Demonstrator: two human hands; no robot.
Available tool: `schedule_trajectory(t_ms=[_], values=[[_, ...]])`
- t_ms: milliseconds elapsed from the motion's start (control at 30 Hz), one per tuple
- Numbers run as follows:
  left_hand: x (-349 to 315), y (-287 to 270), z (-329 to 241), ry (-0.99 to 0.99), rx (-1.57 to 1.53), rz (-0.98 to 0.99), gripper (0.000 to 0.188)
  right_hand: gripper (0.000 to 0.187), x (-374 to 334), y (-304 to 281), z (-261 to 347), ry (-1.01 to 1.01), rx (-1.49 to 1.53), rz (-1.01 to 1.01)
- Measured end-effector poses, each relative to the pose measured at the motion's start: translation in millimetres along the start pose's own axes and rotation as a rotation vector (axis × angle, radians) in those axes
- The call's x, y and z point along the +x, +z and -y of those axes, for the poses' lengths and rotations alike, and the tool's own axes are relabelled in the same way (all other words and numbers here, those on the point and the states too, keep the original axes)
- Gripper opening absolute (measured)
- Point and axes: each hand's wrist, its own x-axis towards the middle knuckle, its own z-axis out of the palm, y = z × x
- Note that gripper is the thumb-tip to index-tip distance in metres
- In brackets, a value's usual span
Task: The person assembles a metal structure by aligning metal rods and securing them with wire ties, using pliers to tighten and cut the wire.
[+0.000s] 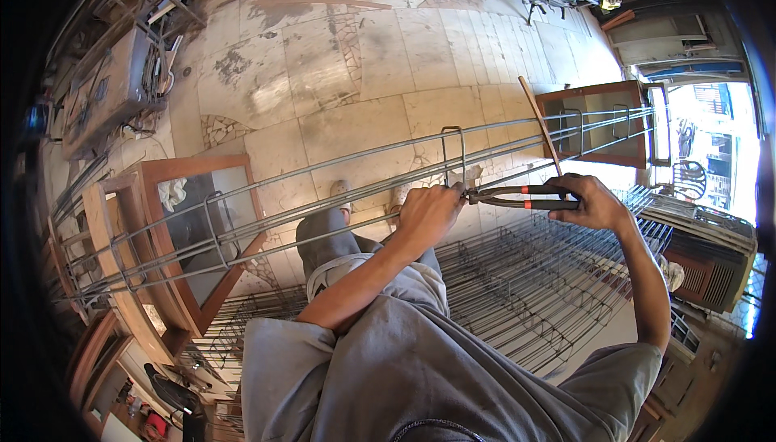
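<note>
The left hand (427, 211) grips the long grey steel rod cage (323, 191) at the picture's middle. At its 3 o'clock, the right hand (586, 199) squeezes black pincers with orange bands (517, 197). The cage looks stiff and heavy; hold its long rods.

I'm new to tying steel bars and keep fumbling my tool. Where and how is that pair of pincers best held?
Probably by the far ends of the long handles, as the right hand does, coming from the right. The pincers lie level, head pointing left at the rebar cage; the left hand is at the head.
</note>
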Motion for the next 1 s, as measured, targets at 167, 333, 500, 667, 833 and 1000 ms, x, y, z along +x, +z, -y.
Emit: schedule_trajectory(t_ms=[167, 333, 500, 667, 833, 1000], values=[[1.3, -1.1, -0.6, -0.024, -0.002, -0.013, 0.024, 0.05, -1.8, 3.1, 4.7, 0.018, 0.002, -0.009], [1.2, -0.8, 0.7, 0.013, -0.014, -0.045, 0.024, 0.033, -21.7, 18.9, 28.7, -0.001, -0.115, -0.182], [0.6, -9.5, -4.9, 0.011, -0.012, -0.048, 0.024, 0.024, -36.9, 23.6, 48.1, 0.039, -0.269, -0.135], [1.4, -6.7, -5.5, 0.0, 0.004, -0.049, 0.024, 0.021, -43.2, 31.2, 59.3, -0.064, -0.461, -0.262], [4.1, 2.2, 1.1, 0.013, 0.032, -0.069, 0.025, 0.02, -47.1, 35.4, 73.9, -0.108, -0.666, -0.342], [3.2, 1.0, -1.0, 0.02, 0.029, -0.063, 0.025, 0.023, -47.0, 41.1, 55.1, -0.173, -0.714, -0.389]])
